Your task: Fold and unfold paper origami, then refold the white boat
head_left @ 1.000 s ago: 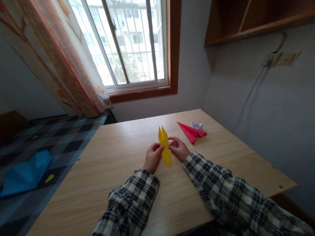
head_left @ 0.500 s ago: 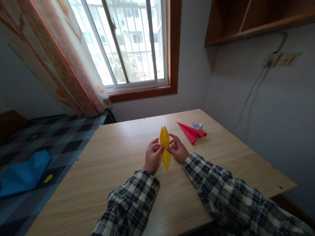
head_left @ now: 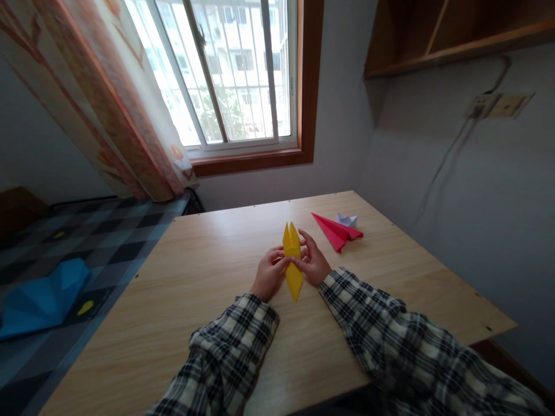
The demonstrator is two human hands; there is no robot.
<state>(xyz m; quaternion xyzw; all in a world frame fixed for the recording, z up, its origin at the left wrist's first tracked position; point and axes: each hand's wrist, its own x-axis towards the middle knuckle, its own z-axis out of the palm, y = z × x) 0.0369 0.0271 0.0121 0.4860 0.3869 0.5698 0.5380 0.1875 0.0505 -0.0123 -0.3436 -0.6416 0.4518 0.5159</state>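
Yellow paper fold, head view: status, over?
Left hand and right hand both pinching the yellow folded paper at its middle, above the wooden table. Red paper plane and white paper boat lie apart, right. Nothing obstructing.

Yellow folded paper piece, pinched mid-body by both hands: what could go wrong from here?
1. The yellow folded paper piece is held only at its middle by the left hand and right hand; its two upper points and lower tip are unsupported and could bend or crease off-line.
2. The red paper plane and small white folded paper lie close beside the right hand on the wooden table; a sweep of the plaid sleeve might knock them.
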